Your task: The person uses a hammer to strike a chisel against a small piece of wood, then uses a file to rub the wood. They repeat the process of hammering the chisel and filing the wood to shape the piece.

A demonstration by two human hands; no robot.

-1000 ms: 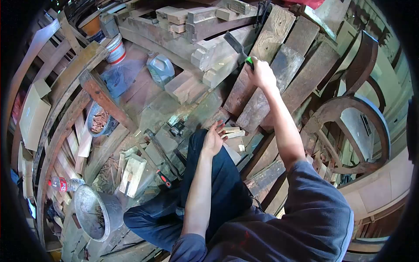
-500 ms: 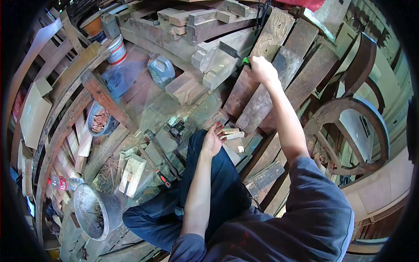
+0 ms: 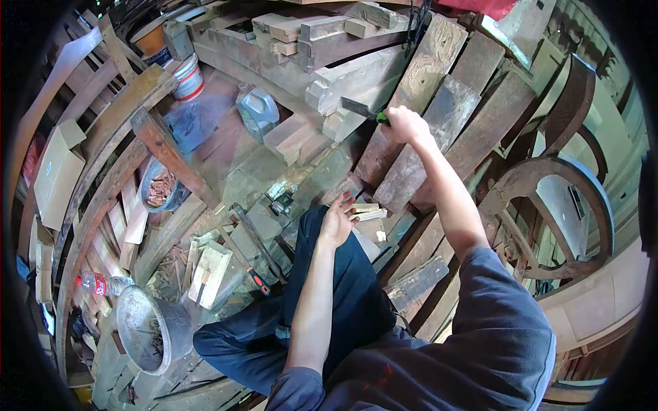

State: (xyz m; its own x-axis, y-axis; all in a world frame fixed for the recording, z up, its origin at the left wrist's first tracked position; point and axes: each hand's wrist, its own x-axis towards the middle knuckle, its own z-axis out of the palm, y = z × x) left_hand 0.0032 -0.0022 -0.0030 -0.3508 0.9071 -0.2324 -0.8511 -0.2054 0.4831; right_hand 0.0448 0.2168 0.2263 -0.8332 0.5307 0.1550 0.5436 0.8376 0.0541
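Note:
My right hand [image 3: 406, 126] is closed around the green handle of a blade tool [image 3: 360, 107]. Its broad, flat blade points left, overlapping the end of a pale timber block [image 3: 342, 123] in this view. Below the forearm lie dark, weathered planks [image 3: 425, 147]. My left hand [image 3: 336, 222] rests by my bent knee, palm partly turned up, with its fingers loosely curled and apart. Just right of those fingertips are small split pieces of light wood [image 3: 369, 213]; nothing shows in the left palm.
A screwdriver [image 3: 258, 281] with a red-and-black handle lies near my leg, beside a wood block [image 3: 211, 274]. Left are a grey bucket [image 3: 175, 329], a plastic bottle [image 3: 103, 284] and a basin of wood chips [image 3: 160, 190]. A jug [image 3: 258, 113] stands ahead; curved wooden frames [image 3: 606, 205] lean right.
My right hand has come down slightly toward me with the blade, which now sits lower against the pale timber. The left hand has stayed in about the same place.

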